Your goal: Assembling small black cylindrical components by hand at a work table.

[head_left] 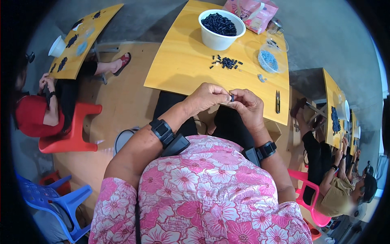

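Close in front of me, just off the near edge of the yellow table (174,69), my left hand (206,97) and my right hand (248,106) meet in two pinches. Between their fingertips is a small dark cylindrical piece (232,97), mostly covered by the fingers. Beyond them lies a loose heap of small black cylindrical pieces (228,63). A white bowl (219,42) behind it is filled with similar black pieces. To the right, a clear tub (261,65) holds tiny blue-grey parts, and a few such parts (261,78) lie beside it.
Small black thread snips (278,101) lie at the table's right edge. A pink bag (254,14) and a metal cup (275,24) stand at the back. People sit at other tables on both sides. A red stool (73,130) and blue chair (61,203) are at left.
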`<act>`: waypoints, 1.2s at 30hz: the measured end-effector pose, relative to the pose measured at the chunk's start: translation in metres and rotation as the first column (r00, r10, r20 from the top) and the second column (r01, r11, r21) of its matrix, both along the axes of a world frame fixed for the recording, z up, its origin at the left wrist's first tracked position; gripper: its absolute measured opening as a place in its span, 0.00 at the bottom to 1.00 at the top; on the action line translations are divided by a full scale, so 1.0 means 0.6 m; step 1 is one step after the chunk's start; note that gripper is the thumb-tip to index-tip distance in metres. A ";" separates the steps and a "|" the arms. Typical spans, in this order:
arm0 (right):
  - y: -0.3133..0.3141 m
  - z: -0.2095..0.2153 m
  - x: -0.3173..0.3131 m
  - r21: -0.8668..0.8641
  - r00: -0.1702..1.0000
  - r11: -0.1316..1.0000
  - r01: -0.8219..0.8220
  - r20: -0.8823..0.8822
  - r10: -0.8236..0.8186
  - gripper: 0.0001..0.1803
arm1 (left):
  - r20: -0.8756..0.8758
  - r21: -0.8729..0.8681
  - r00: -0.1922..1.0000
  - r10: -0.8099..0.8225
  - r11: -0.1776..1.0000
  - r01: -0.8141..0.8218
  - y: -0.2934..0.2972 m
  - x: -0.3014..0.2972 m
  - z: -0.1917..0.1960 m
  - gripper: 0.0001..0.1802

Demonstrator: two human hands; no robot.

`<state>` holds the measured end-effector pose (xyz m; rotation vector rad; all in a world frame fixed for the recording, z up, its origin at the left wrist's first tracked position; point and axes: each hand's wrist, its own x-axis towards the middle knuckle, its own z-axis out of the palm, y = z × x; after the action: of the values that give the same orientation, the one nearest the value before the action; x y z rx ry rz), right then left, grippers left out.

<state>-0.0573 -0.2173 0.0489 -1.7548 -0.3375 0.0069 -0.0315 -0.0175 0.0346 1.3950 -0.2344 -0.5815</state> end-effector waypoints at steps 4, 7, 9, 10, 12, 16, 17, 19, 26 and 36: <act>-0.036 0.000 0.004 -0.057 0.995 0.994 0.097 0.015 -0.096 0.15 | 0.068 0.005 0.998 0.006 1.000 -0.006 -0.016 0.003 0.004 0.11; -0.095 0.031 -0.002 0.153 0.979 0.971 0.182 -0.121 -0.165 0.16 | 0.147 0.143 0.989 -0.008 0.990 -0.013 0.006 0.008 0.021 0.11; -0.137 0.045 -0.019 0.148 0.967 0.956 0.252 -0.065 -0.245 0.17 | 0.207 0.262 0.978 0.004 0.963 -0.059 0.026 0.012 0.023 0.11; -0.159 0.049 -0.034 0.098 0.949 0.945 0.313 -0.056 -0.309 0.17 | 0.214 0.249 0.976 0.031 0.965 -0.085 0.031 0.013 0.019 0.11; -0.199 0.038 -0.064 0.070 0.909 0.908 0.414 -0.084 -0.408 0.17 | 0.234 0.268 0.971 0.041 0.958 -0.105 0.039 0.023 0.001 0.10; -0.275 -0.037 -0.132 0.020 0.769 0.773 0.634 -0.123 -0.628 0.17 | 0.217 0.253 0.972 0.087 0.957 -0.142 0.024 0.046 -0.008 0.08; -0.283 -0.057 -0.147 0.021 0.767 0.771 0.636 -0.123 -0.629 0.17 | 0.224 0.271 0.970 0.090 0.951 -0.151 0.021 0.048 -0.008 0.08; -0.287 -0.097 -0.158 0.061 0.669 0.678 0.732 -0.249 -0.700 0.18 | 0.261 0.305 0.961 0.085 0.938 -0.166 0.027 0.050 -0.012 0.08; -0.331 -0.209 -0.187 -0.106 0.573 0.653 0.750 -0.388 -0.722 0.20 | 0.398 0.430 0.917 0.024 0.878 -0.210 0.017 0.051 -0.026 0.05; -0.305 -0.143 -0.149 -0.115 0.571 0.572 0.812 -0.052 -0.820 0.04 | 0.566 0.380 0.824 0.024 0.879 -0.287 0.027 0.059 -0.032 0.01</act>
<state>-0.1464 -0.4006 -0.0371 -1.8351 0.6041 -0.5775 0.0037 -0.0011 0.0154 2.0072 -0.4560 -0.0680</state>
